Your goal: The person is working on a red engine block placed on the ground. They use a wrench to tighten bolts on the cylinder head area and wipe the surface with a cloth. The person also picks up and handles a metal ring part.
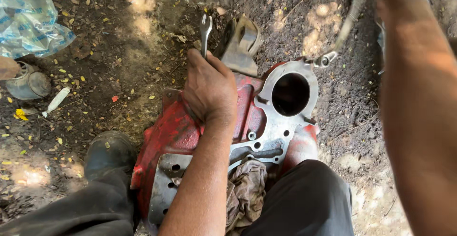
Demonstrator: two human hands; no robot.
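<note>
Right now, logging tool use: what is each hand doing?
Left hand: fingers closed on a grey metal open-ended spanner, over the red cast-metal housing.
Right hand: out of frame; cannot be told.

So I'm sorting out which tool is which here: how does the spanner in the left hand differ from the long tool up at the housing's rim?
The spanner is short, flat and bright, its open jaw pointing up; the long tool is a dull round bar slanting toward the right arm.
The left hand grips the spanner over the red housing; the long tool's ring end sits at the housing's grey rim.
Both are metal.
</note>
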